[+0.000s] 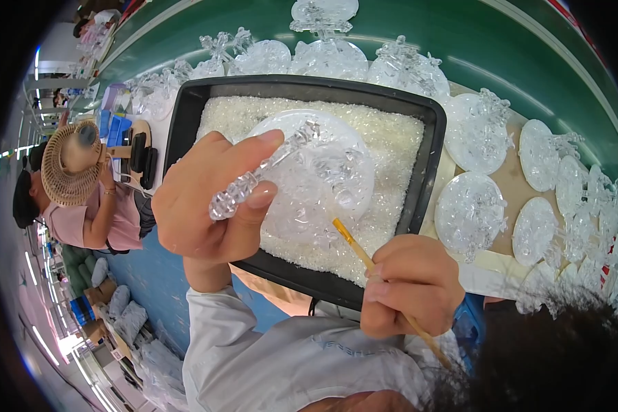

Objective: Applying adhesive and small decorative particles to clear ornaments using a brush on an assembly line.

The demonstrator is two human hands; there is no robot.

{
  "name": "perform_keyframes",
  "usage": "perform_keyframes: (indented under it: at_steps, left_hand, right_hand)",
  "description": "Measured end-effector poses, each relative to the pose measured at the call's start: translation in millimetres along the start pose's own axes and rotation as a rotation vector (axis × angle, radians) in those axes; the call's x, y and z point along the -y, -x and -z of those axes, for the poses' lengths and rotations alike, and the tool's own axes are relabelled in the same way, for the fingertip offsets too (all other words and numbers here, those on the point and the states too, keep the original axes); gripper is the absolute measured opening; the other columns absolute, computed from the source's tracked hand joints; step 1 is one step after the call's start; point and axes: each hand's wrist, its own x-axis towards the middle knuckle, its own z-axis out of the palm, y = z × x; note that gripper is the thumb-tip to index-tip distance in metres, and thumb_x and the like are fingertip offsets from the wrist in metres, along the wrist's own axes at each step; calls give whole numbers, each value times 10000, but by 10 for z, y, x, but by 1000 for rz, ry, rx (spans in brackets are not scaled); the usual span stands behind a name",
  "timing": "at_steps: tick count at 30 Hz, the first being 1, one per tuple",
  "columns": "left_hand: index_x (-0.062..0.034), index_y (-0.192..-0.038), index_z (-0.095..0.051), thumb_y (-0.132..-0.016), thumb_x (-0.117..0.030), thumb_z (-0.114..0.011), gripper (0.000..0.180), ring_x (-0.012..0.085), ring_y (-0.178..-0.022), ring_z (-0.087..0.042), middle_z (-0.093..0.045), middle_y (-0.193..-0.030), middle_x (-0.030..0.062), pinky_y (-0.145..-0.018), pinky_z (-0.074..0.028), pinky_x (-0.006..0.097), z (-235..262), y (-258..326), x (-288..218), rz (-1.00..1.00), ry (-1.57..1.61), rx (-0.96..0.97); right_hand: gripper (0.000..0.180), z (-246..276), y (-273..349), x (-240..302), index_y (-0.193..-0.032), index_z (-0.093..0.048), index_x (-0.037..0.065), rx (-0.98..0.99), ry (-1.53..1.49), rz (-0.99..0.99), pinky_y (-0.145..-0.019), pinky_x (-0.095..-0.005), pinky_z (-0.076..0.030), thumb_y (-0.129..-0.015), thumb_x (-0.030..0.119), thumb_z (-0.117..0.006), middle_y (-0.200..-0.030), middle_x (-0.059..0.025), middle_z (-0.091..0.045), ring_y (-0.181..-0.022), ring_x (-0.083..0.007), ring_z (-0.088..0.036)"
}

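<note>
Green table (419,48) under a workshop clutter. Left hand (206,199), grip closed on a clear, knobbly plastic ornament (309,178), round disc with a beaded stem, held over the tray. Right hand (408,285), grip pinched on a thin wooden brush (353,244), tip touching the disc. Black rectangular tray (185,110) holds white grainy crystals (391,137). Matching clear discs (470,213) lie around; far ones blur together.
</note>
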Motion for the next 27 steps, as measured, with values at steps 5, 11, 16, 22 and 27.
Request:
perform_keyframes:
  at_steps: [5,11,16,22,27]
  left_hand:
    - [117,-934,-676,-781,-88,-728,261,184,-480,-436,-626,-695,129,-441,-322,288,-28,-15,6,-25,12,-25]
    - [130,-956,-674,-830,-130,-719,292,157,-496,-441,-628,-698,113,-450,-311,276,-10,47,-42,115,40,-34]
    - [111,-994,-686,-871,-207,-709,342,89,-556,-472,-659,-752,98,-490,-349,241,36,104,-79,325,73,-125]
    - [77,-995,-699,-884,-239,-701,335,56,-628,-523,-697,-829,102,-545,-364,201,22,100,-95,383,57,-183]
    - [74,-1004,-701,-879,-299,-706,394,52,-593,-502,-688,-806,81,-537,-347,186,65,126,-113,451,47,-179]
  right_hand:
    - [84,-78,-10,-2,-795,-581,21,-113,70,34,-433,-306,-456,-777,58,-654,-753,-123,-581,-504,-210,-569]
    - [130,22,51,40,-840,-568,7,-188,-18,41,-435,-326,-441,-781,51,-675,-823,-150,-549,-537,-234,-567]
    - [140,61,62,54,-874,-564,-1,-139,-10,-29,-438,-330,-437,-775,30,-657,-849,-160,-532,-539,-229,-553]
    - [170,99,58,46,-891,-577,-2,-135,-41,10,-457,-330,-456,-722,-2,-590,-862,-155,-534,-545,-234,-562]
    - [214,145,-22,4,-911,-588,-4,-63,-11,33,-469,-324,-465,-697,-22,-582,-893,-162,-537,-550,-234,-564]
